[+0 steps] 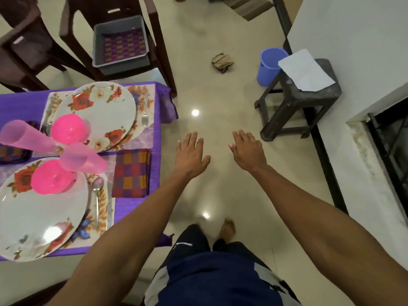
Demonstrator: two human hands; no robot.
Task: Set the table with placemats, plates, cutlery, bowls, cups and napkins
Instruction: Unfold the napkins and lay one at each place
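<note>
Nearest me I see dark shorts and a bare foot [228, 227] on the glossy floor [220, 129]. Both arms reach forward over that floor. My left hand [191, 152] is spread flat, fingers straight, holding nothing, just beside the table's [157, 138] right edge. My right hand [248, 151] is likewise wide and empty, well apart from the table.

On the purple-covered table, the near plate [39, 219] carries a pink bowl [51, 177], with a spoon [97, 195] lying on the placemat [103, 217] to its right. A checked napkin [131, 173] lies near the table edge, close to my left hand. A pink cup [84, 160] stands between the two settings, and another cup [24, 136] stands further left. Beyond, the far plate [99, 111] holds a second bowl [69, 129], with a fork [145, 113] alongside.

Farther off, a grey bin [120, 40] holding checked cloth sits on a brown chair [154, 29]. To the right stand a dark stool [298, 100] with paper on it and a blue bucket [270, 66]. A crumpled scrap [221, 62] lies on the floor between them.
</note>
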